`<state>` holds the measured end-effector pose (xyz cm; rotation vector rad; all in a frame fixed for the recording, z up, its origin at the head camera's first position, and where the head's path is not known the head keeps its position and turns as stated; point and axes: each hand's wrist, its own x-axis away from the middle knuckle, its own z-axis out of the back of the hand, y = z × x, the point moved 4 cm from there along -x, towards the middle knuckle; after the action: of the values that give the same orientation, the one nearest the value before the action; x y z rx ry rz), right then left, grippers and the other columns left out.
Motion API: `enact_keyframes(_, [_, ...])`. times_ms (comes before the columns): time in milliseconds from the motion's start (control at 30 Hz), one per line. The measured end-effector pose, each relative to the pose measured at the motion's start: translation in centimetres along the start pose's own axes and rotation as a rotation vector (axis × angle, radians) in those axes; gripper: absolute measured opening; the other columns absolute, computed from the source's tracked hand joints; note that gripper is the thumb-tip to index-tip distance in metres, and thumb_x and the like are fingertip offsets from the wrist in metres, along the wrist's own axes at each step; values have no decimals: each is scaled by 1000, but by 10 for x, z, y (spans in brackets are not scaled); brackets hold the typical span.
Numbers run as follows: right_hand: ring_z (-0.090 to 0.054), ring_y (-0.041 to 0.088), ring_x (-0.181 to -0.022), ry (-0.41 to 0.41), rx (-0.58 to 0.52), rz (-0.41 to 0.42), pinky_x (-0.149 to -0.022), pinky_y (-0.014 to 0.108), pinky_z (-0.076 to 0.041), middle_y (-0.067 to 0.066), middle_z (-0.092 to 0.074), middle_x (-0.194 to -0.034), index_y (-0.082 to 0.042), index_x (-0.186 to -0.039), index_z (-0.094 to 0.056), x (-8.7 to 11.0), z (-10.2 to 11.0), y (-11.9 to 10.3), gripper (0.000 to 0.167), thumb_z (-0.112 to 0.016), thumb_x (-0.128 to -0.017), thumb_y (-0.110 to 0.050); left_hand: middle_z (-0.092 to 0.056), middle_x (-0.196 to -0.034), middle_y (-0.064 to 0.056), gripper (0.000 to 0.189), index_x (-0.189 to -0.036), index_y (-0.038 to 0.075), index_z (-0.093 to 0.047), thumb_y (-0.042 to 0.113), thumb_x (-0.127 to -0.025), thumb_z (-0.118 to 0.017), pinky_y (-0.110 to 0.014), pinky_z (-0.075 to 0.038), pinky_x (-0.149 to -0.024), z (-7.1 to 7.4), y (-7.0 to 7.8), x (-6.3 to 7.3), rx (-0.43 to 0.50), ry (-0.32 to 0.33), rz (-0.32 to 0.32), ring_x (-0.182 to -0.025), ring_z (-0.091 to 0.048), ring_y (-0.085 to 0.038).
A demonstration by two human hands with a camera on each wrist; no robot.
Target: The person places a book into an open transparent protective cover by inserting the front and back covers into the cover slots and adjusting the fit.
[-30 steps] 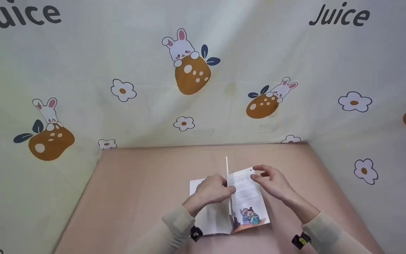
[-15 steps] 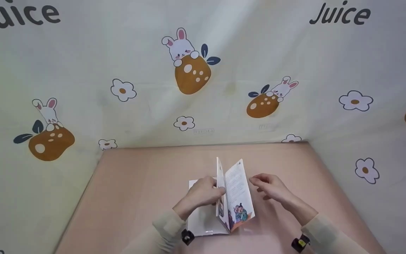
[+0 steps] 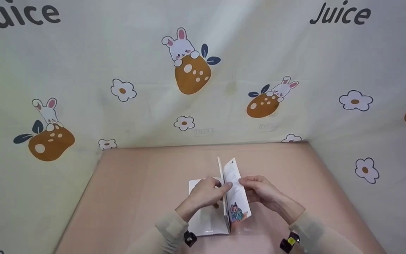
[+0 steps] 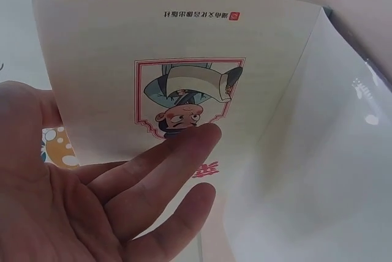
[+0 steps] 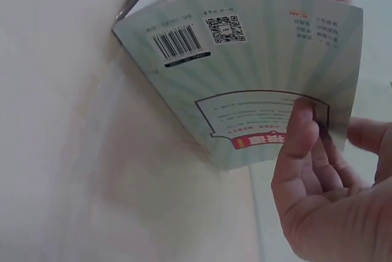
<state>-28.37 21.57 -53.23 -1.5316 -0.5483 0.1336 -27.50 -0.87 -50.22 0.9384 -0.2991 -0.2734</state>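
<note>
A thin illustrated book (image 3: 208,223) stands partly open on the table, its left cover lying flat while pages and the right side rise upright. My left hand (image 3: 203,193) pinches the upright bundle of pages, thumb on the right and fingers on the left. In the left wrist view those fingers lie against a title page (image 4: 92,60) with a framed cartoon figure, upside down there. My right hand (image 3: 266,193) pinches the right part's outer edge. The right wrist view has its fingers on the pale green back cover (image 5: 269,60), which carries a barcode (image 5: 177,44) and a QR code (image 5: 225,29).
A pinkish table (image 3: 136,183) spreads around the book. Behind and beside it hangs a pale curtain (image 3: 146,116) printed with rabbits, flowers and the word Juice. Each wrist wears a small dark camera.
The book's right part, flat a second ago, has swung up and leftward toward the pages in the left hand. My right hand has moved left and now grips its edge.
</note>
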Motion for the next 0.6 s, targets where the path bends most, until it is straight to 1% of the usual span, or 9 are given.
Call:
enact_keyframes(67, [-87, 14, -98, -45, -65, -14, -80, 26, -69, 6, -89, -111, -3, -132, -75, -4, -2, 5, 35, -61, -116, -31, -81, -85, -8, 62, -111, 1, -80, 62, -106, -66, -28, -49, -61, 0, -1, 0, 8, 3, 4, -66, -82, -32])
enact_keyframes(200, [-86, 16, -103, -101, -131, -10, -86, 29, -69, 4, -89, -115, -12, -129, -77, -9, -6, 13, 32, -55, -119, -33, -75, -77, -4, 62, -100, 7, -79, 68, -105, -64, -26, -47, -55, 2, -2, -1, 12, 13, -8, -70, -83, -39])
enact_keyframes(267, [-85, 14, -101, -107, -150, -14, -84, 27, -68, 1, -89, -112, -15, -125, -77, -11, -8, 15, 30, -54, -120, -34, -72, -72, 0, 62, -94, 11, -77, 70, -104, -64, -25, -46, -52, 3, -3, -1, 13, 23, -15, -71, -83, -40])
enact_keyframes(300, [-85, 13, -101, -108, -156, -16, -82, 27, -67, 0, -89, -111, -17, -123, -77, -11, -10, 15, 30, -54, -120, -34, -73, -72, 1, 61, -93, 12, -76, 71, -103, -64, -25, -47, -51, 3, -4, -1, 17, 28, -17, -70, -83, -38])
enact_keyframes(400, [-84, 8, -94, -103, -154, -30, -72, 20, -62, -4, -89, -106, -19, -119, -78, -13, -13, 16, 28, -56, -119, -37, -71, -69, 3, 61, -86, 16, -73, 75, -100, -67, -26, -50, -51, 5, -5, 0, 26, 43, -8, -68, -82, -33])
enact_keyframes(433, [-83, 7, -91, -101, -152, -34, -69, 19, -60, -4, -88, -104, -19, -118, -78, -14, -14, 16, 28, -57, -118, -37, -70, -68, 4, 61, -85, 17, -72, 76, -98, -69, -27, -51, -52, 5, -6, 1, 29, 45, 0, -68, -82, -32])
enact_keyframes(500, [-84, 8, -90, -92, -139, -34, -69, 18, -60, -3, -89, -104, -17, -119, -80, -14, -14, 15, 28, -58, -118, -36, -70, -68, 4, 61, -83, 18, -71, 78, -95, -72, -28, -54, -53, 6, -7, 2, 35, 46, 14, -69, -82, -31])
enact_keyframes(533, [-84, 8, -89, -84, -130, -36, -68, 18, -60, -3, -89, -104, -15, -120, -80, -14, -13, 15, 28, -60, -117, -34, -69, -68, 4, 62, -82, 18, -70, 79, -93, -74, -28, -53, -53, 6, -8, 2, 33, 47, 22, -69, -82, -31])
enact_keyframes(600, [-85, 10, -89, -61, -107, -35, -71, 20, -63, 0, -89, -104, -9, -123, -81, -14, -12, 14, 29, -61, -116, -29, -69, -69, 4, 62, -83, 18, -71, 79, -91, -76, -28, -53, -53, 8, -10, 3, 28, 50, 31, -67, -81, -28])
